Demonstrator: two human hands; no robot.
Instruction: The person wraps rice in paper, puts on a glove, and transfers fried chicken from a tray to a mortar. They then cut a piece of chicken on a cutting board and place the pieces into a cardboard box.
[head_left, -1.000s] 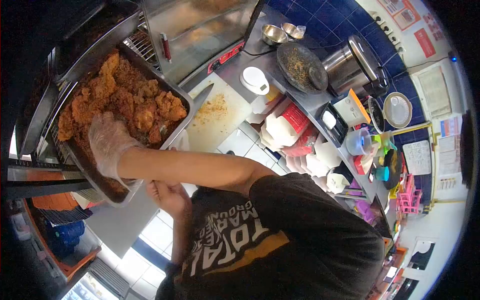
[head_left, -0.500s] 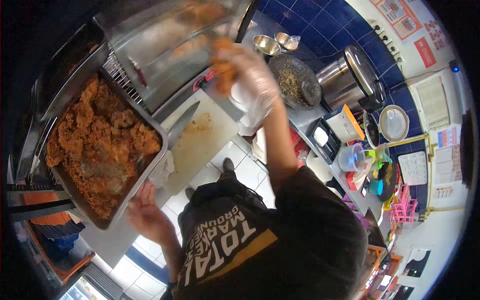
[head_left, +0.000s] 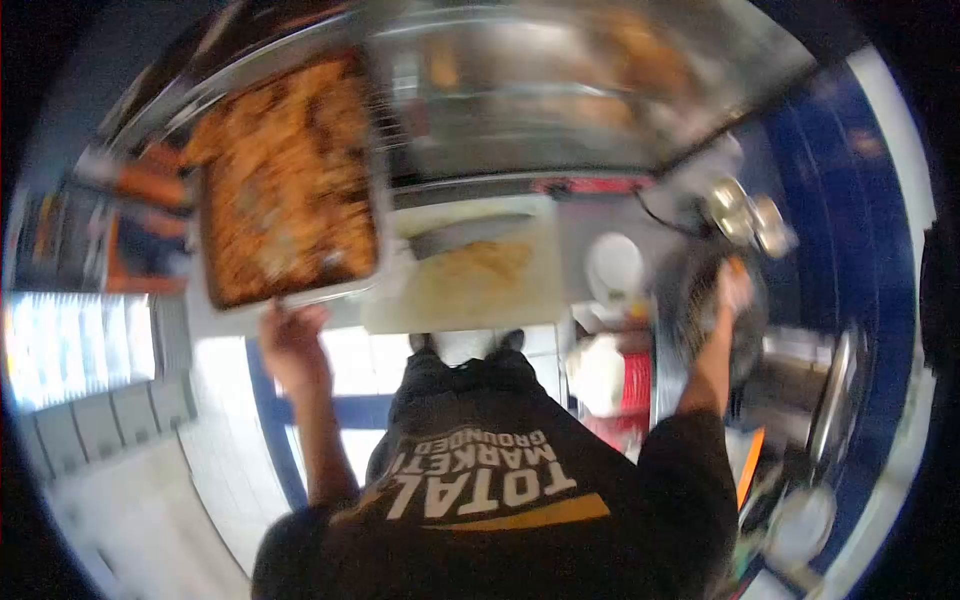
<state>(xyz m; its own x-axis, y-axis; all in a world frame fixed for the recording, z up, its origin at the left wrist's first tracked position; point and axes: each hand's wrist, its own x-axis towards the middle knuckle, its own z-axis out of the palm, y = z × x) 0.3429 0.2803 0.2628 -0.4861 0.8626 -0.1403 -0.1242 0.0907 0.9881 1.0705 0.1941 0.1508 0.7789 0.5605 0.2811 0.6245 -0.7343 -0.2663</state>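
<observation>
The picture is motion-blurred. My left hand (head_left: 290, 335) is bare and grips the near edge of a metal tray (head_left: 375, 215) heaped with fried chicken (head_left: 285, 180), which juts out from the display cabinet. My right hand (head_left: 733, 288), in a thin clear glove, reaches far right over a dark round dish (head_left: 690, 315) on the counter. An orange-brown piece of fried chicken (head_left: 736, 266) shows at its fingertips. My black shirt with white lettering fills the bottom of the view.
A pale cutting board (head_left: 470, 280) strewn with crumbs lies beside the tray, a cleaver (head_left: 460, 235) on its far side. A white scale (head_left: 615, 268), two small metal bowls (head_left: 745, 210), red-and-white boxes (head_left: 612, 378) and a glass-fronted warmer (head_left: 560, 90) surround it.
My right hand has carried the chicken piece from above the cutting board rightward to the dark round dish. My head has turned, so the whole scene has rotated. The left hand stays on the tray.
</observation>
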